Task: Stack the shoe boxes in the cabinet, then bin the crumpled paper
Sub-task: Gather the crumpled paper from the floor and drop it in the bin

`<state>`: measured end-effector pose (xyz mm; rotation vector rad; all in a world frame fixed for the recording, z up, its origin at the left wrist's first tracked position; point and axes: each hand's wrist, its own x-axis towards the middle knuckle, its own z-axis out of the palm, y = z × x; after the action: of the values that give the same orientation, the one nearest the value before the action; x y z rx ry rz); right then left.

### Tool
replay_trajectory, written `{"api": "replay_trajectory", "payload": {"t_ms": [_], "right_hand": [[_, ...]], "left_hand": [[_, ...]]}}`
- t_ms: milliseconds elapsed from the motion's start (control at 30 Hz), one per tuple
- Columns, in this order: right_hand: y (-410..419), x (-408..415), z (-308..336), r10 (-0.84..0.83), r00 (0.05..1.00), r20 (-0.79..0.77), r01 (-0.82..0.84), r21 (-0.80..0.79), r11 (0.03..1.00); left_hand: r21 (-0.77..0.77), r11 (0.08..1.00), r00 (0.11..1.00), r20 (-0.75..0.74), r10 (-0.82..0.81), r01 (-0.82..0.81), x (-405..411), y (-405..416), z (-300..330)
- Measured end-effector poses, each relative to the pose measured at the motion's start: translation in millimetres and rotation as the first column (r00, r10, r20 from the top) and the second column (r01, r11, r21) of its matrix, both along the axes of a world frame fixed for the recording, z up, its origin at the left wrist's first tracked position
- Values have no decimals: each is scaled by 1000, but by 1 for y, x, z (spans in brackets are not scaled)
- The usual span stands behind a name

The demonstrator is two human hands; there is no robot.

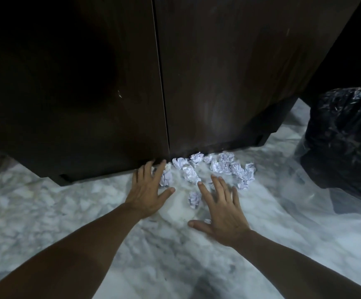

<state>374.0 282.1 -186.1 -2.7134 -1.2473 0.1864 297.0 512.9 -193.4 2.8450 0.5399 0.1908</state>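
Both hands are open and empty: left hand (148, 190) at the closed cabinet (110, 83), right hand (222, 210) beside the crumpled paper (218, 169) on the floor (67, 212). A careless sweep may push balls under the cabinet, away from the bin bag (345, 137).

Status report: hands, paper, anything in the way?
Left hand and right hand open, empty. Paper balls on floor by shut cabinet. Nothing blocking.

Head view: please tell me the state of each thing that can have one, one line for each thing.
Cabinet doors: both shut.
Crumpled paper balls: loose on the floor at the cabinet's foot, none binned yet.
Black bin bag: on the floor to the right, mouth not visible.
Left hand: open, fingertips at the door's bottom edge.
Right hand: open, fingers spread, holding nothing.
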Motion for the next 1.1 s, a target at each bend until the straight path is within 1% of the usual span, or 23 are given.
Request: {"api": "replay_trajectory", "payload": {"t_ms": [167, 267, 400, 467, 533, 633, 733, 933, 967, 1033, 1100], "right_hand": [[21, 20, -4, 99, 995, 14, -99, 35, 994], [26, 27, -10, 124, 992, 8, -125, 87, 988], [25, 28, -16, 145, 986, 85, -157, 171, 973], [24, 29, -19, 139, 983, 117, -163, 231, 959], [23, 29, -20, 119, 986, 117, -147, 275, 950], [22, 28, -22, 99, 986, 133, -135, 298, 945], [21, 29, -22, 92, 986, 137, -125, 253, 959], [24, 20, -15, 128, 960, 248, -161, 118, 980], [23, 16, -12, 122, 962, 243, -154, 116, 981], [17, 8, 0, 96, 978, 184, -122, 132, 984], [9, 6, 15, 31, 992, 119, -53, 187, 981]], "left_hand": [[87, 989, 993, 4, -118, 117, 13, 2, -2], [119, 973, 980, -23, -197, 198, 22, 5, -5], [159, 952, 965, -45, -257, 261, 31, 5, -8], [152, 959, 971, -28, -238, 240, 35, 5, -9], [150, 968, 979, 1, -206, 203, 38, 4, -12], [183, 967, 980, 60, -189, 175, 37, 1, -16], [168, 969, 974, 101, -201, 182, 35, -6, -15], [134, 982, 987, 73, -145, 134, 25, -19, -3], [132, 984, 988, 89, -130, 118, 20, -21, -1], [138, 986, 984, 140, -110, 91, 13, -23, 6], [131, 987, 973, 197, -120, 95, 10, -26, 19]]}}
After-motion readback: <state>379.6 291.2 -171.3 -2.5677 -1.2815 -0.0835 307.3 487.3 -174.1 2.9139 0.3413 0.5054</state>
